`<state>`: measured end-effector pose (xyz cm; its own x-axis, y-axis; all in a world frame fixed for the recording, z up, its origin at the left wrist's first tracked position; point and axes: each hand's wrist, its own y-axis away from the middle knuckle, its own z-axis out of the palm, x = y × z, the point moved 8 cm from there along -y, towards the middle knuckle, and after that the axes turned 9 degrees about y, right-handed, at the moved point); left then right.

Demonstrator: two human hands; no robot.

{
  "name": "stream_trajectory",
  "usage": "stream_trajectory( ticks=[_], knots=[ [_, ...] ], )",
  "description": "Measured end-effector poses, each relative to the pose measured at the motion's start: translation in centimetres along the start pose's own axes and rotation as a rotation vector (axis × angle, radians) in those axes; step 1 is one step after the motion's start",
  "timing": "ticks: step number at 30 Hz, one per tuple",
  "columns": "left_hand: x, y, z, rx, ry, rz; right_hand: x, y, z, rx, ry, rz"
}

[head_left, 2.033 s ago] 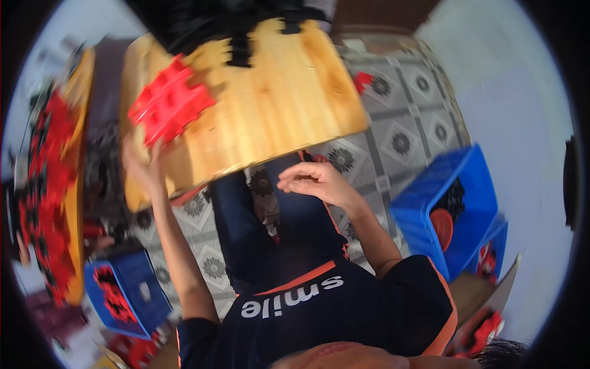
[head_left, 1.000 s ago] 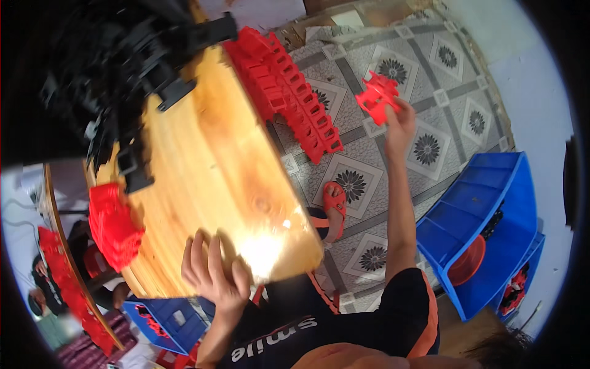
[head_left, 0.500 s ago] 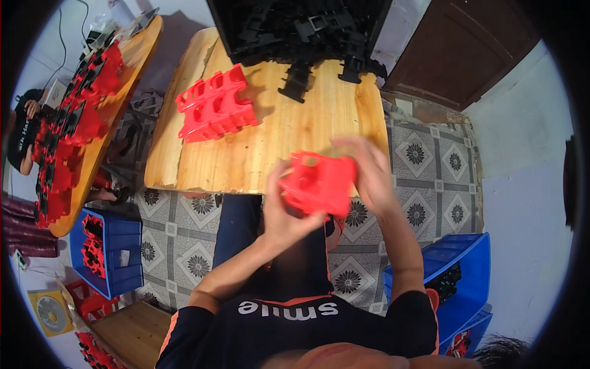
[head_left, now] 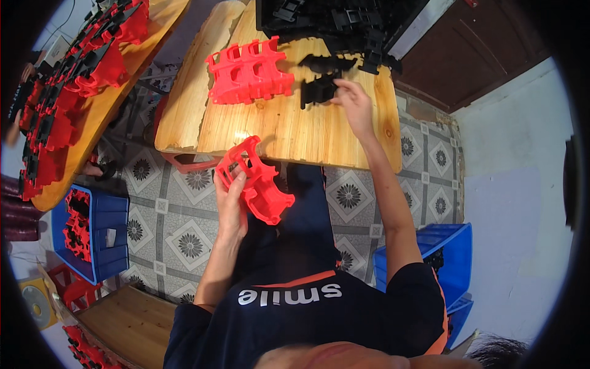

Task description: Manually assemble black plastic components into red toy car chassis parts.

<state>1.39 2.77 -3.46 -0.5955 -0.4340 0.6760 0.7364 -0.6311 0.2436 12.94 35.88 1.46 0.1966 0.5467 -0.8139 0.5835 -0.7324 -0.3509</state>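
My left hand (head_left: 231,200) grips a red plastic frame-like part (head_left: 270,195) with openings, tilted in front of the table's near edge. The thumb lies over one of its bars. Over the table, my right hand (head_left: 355,106) pinches the right edge of a black plastic part (head_left: 318,91). Just beyond it is another dark piece (head_left: 326,63), partly blurred. A red openwork plastic block (head_left: 251,72) rests on the wooden table (head_left: 258,132), left of the black part.
A black bin (head_left: 332,18) of black parts stands at the table's far side, with one part (head_left: 372,55) by its edge. Left, a second table (head_left: 123,104) carries rows of red-and-black assemblies; a person is beyond it. Blue crates (head_left: 110,237) (head_left: 458,258) stand on both sides.
My right hand has left the red part and reached forward to the black part. My left hand has carried the red part leftward and turned it. The whole view has shifted.
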Motion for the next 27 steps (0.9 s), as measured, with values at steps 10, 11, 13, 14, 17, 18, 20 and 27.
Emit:
stream_trajectory(
  ticks=[10, 11, 13, 14, 17, 18, 20, 27],
  knots=[
    [-1.1, -0.4, -0.5, -0.033, 0.041, -0.082, -5.3, 3.9, -1.6, 0.085, 0.621, -0.395],
    [-1.1, -0.3, -0.5, -0.031, 0.042, -0.084, -5.2, 3.9, -1.2, 0.083, 0.621, -0.394],
    [-0.9, -0.2, -0.7, -0.028, 0.058, -0.077, -4.1, 3.5, 2.3, -0.272, 0.874, -0.263],
    [-0.8, -0.1, -1.0, -0.023, 0.060, -0.072, -3.4, 3.5, 2.6, -0.379, 0.768, -0.093],
    [-0.5, 0.2, -1.9, 0.005, 0.061, -0.050, -7.1, 4.6, 1.9, -0.086, 0.630, -0.288],
    [-0.4, 0.5, -2.1, 0.011, 0.067, -0.059, -8.1, 5.2, 1.1, 0.057, 0.538, -0.368],
    [-0.3, 0.9, -2.4, 0.020, 0.071, -0.072, -7.3, 6.8, 0.2, 0.220, 0.441, -0.358],
    [-0.6, 0.5, -2.2, 0.001, 0.072, -0.087, -3.1, 12.8, -0.4, 0.184, 0.305, -0.224]
  ],
)
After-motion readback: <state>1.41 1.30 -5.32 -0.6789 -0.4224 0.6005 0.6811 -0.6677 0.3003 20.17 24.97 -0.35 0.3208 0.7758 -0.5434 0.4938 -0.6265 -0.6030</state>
